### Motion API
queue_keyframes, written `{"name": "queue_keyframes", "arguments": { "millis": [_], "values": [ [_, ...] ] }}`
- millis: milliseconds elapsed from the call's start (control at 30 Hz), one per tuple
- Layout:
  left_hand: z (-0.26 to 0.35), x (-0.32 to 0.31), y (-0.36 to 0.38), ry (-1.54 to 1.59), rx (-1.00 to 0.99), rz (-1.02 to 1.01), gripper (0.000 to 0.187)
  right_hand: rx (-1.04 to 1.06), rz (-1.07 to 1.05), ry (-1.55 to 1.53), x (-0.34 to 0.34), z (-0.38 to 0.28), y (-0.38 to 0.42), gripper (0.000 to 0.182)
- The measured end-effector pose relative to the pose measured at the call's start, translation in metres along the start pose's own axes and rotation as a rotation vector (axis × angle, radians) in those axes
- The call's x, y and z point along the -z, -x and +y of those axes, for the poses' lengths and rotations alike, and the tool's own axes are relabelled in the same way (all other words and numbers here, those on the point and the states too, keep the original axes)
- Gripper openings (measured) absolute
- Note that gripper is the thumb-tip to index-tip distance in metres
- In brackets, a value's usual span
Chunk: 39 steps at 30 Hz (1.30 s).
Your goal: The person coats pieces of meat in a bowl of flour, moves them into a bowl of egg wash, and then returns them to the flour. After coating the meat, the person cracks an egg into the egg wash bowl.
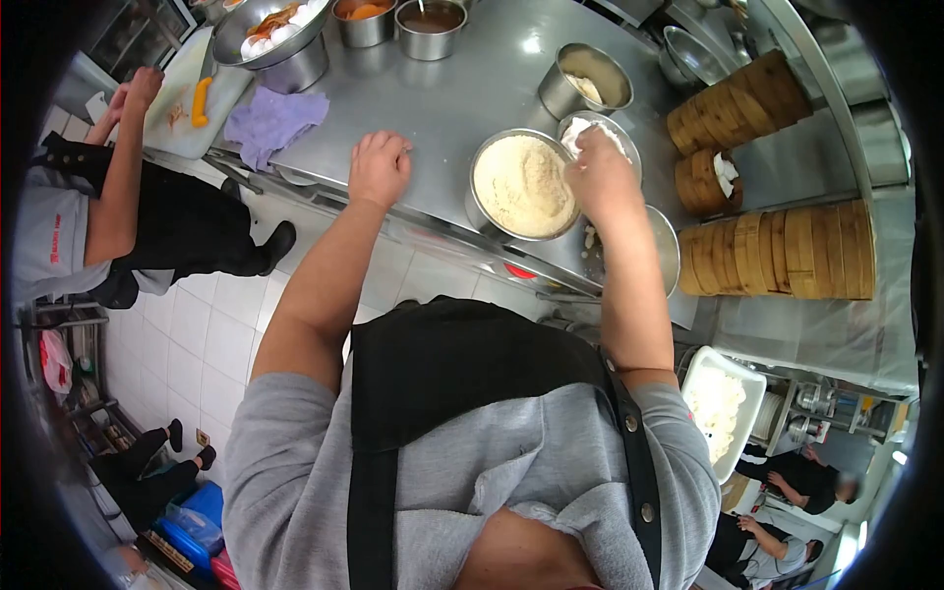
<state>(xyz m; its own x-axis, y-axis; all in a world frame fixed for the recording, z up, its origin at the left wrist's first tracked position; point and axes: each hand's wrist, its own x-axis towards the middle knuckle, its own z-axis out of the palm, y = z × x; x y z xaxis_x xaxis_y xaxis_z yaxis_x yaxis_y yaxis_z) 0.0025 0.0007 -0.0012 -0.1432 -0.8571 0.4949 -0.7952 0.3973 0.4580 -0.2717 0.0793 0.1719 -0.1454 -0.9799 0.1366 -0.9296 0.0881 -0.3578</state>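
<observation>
Left hand [380,167] rested on the steel worktop [472,88], fingers curled into a loose fist, nothing visibly held. Lay just left of a round metal bowl of pale crumbs [523,185], apart from its rim.

Right hand [602,177] hovered at the right edge of that crumb bowl, over a smaller metal bowl [600,133] with white pieces in it. Fingers bent downward and dusted white; whether closed on anything could not be told, the fingertips being hidden behind the knuckles. Below the right wrist, part of another metal pan [669,251], mostly covered by the forearm.

Farther back on the worktop: a deep steel pot [585,79] with some pale stuff inside, two steel pots of brown and orange sauce [430,25], and a wide basin of white and orange pieces [270,29]. A purple cloth [273,123] crumpled near the front edge, beside a white cutting board [192,103] with an orange piece on it.

To the right, stacks of bamboo steamer baskets [777,256] lying on their sides, more of them [737,103] behind.

At the left, another person in a black apron [128,221] leaning with a hand at the cutting board. Low at the right, a white tray [723,403] of pale food, and two more people beyond it.
</observation>
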Motion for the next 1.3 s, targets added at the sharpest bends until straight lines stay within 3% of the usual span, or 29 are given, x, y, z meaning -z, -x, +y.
{"name": "queue_keyframes", "arguments": {
  "millis": [100,267,367,400,500,533,667,767,800,900,933,1167,1267,1300],
  "values": [
    [0.0,0.0,-0.001,0.009,-0.015,0.002,0.012,0.12,0.051,-0.096,0.007,0.005,0.0,0.028],
    [0.001,0.0,-0.002,0.006,-0.036,0.031,0.013,0.116,-0.173,-0.46,-0.014,0.008,0.0,0.015],
    [0.001,0.002,-0.001,-0.01,-0.011,-0.023,0.013,-0.078,-0.539,-0.393,-0.049,0.009,-0.016,0.017],
    [0.0,0.001,-0.001,-0.01,-0.028,-0.019,0.013,-0.025,-0.469,-0.276,-0.038,0.0,-0.015,0.018],
    [-0.002,-0.001,0.001,-0.013,-0.034,0.0,0.012,-0.157,-0.573,-0.825,-0.02,0.007,-0.023,0.017],
    [0.0,-0.001,0.001,-0.009,-0.021,-0.007,0.012,-0.137,-0.519,-0.893,-0.011,0.001,-0.019,0.016],
    [0.002,0.001,-0.003,-0.022,-0.003,-0.018,0.012,-0.139,-0.587,-0.506,-0.036,0.009,-0.02,0.017],
    [0.003,0.003,-0.001,-0.022,0.032,-0.045,0.013,-0.142,-0.51,-0.681,-0.026,0.01,-0.018,0.019],
    [0.003,0.003,-0.002,-0.018,0.023,-0.036,0.013,-0.194,-0.533,-0.561,-0.013,-0.001,-0.015,0.026],
    [0.001,0.0,-0.003,-0.004,-0.003,-0.021,0.015,0.124,-0.221,0.091,-0.041,-0.003,-0.001,0.039],
    [0.0,0.0,-0.003,0.0,-0.001,-0.022,0.015,0.052,-0.314,0.234,-0.04,-0.017,0.002,0.054],
    [0.004,0.003,-0.003,-0.007,-0.04,0.029,0.011,0.074,-0.097,0.425,-0.071,-0.012,0.008,0.059],
    [0.003,0.001,-0.002,-0.001,-0.039,0.037,0.011,0.071,-0.128,0.332,-0.067,-0.008,0.002,0.052],
    [0.003,0.002,-0.002,0.001,-0.038,0.037,0.011,0.058,-0.193,0.134,-0.059,-0.005,0.0,0.051]
  ]
}}
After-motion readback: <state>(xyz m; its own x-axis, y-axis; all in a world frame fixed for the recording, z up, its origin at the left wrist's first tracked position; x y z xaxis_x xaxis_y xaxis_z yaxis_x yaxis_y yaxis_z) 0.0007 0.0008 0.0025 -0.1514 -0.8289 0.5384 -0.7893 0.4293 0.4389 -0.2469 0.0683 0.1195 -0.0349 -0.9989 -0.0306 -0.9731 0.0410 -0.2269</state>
